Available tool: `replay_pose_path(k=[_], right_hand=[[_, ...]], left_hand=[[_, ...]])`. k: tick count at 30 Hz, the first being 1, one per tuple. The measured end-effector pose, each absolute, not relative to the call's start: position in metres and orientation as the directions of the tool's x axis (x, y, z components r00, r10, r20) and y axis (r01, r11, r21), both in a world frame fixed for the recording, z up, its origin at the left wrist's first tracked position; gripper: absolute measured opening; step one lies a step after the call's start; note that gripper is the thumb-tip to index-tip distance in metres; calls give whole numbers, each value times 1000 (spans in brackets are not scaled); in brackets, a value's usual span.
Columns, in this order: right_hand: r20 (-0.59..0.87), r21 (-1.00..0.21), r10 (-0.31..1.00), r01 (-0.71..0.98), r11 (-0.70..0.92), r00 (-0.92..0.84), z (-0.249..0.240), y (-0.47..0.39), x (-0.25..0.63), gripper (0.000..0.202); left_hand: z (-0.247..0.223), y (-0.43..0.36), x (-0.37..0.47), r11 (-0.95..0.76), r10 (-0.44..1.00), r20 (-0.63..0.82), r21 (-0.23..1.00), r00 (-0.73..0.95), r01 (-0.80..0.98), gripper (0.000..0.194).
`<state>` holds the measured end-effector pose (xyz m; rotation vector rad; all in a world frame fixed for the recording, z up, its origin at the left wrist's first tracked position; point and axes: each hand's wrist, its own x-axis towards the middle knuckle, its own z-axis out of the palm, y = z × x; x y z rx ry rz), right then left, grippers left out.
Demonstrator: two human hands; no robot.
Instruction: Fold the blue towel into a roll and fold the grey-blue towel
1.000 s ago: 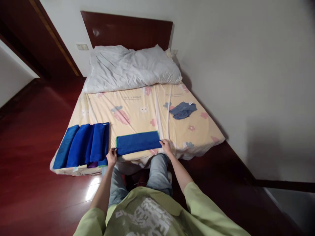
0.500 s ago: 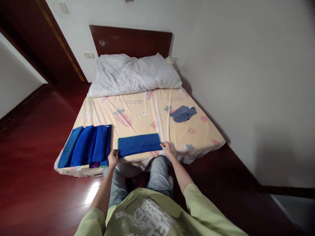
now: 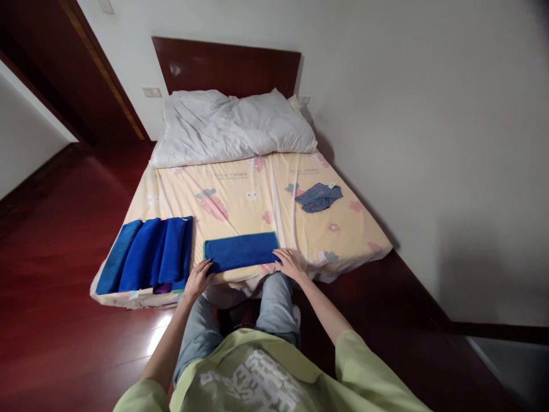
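1. The blue cloth (image 3: 240,252) lies in a flat strip near the foot of the bed (image 3: 238,214). Looks like soft towel stuff, so I'd guess light, floppy, not slippery and pretty much unbreakable.
2. Best grab, imo: the two near corners, pinched lightly. A one-handed hold in the middle would probably sag.
3. Left hand (image 3: 198,278) is at the near left corner, right hand (image 3: 289,264) at the right end. Fingers are loose and stretched out on both, resting rather than clenching.
4. Folded blue towels (image 3: 150,254) sit left of it, the grey garment (image 3: 319,197) further up on the right.
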<state>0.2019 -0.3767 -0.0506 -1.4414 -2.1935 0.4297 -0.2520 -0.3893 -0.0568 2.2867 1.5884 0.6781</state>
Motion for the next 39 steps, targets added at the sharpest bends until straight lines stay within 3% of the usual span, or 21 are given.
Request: replay_pose_path(k=[2, 9, 18, 23, 27, 30, 33, 39], right_hand=[[171, -473, 907, 776, 418, -384, -51, -379, 201, 53], [170, -427, 936, 833, 352, -308, -63, -376, 187, 62], [169, -437, 923, 813, 384, -345, -56, -389, 197, 60], [169, -555, 930, 749, 363, -325, -67, -412, 208, 60], [160, -723, 975, 654, 221, -153, -74, -402, 206, 52], [124, -817, 991, 562, 128, -45, -75, -389, 205, 37], [97, -851, 994, 522, 61, 41, -72, -379, 205, 31], [74, -849, 992, 529, 6, 107, -69, -363, 203, 38]], left_hand=[[-60, -390, -254, -366, 931, 177, 466, 320, 805, 48], [-58, -389, -249, -322, 945, 73, 374, 318, 870, 60], [-56, -399, -254, -375, 926, 80, 309, 369, 874, 69], [-67, -423, -256, -321, 944, 75, 446, 323, 836, 65], [-63, -422, -252, -138, 990, 90, 629, 104, 765, 59], [-55, -417, -253, 0, 999, 27, 719, -28, 695, 44], [-48, -413, -252, 81, 993, -4, 771, -122, 631, 36], [-44, -396, -247, 121, 973, 30, 781, -230, 612, 30]])
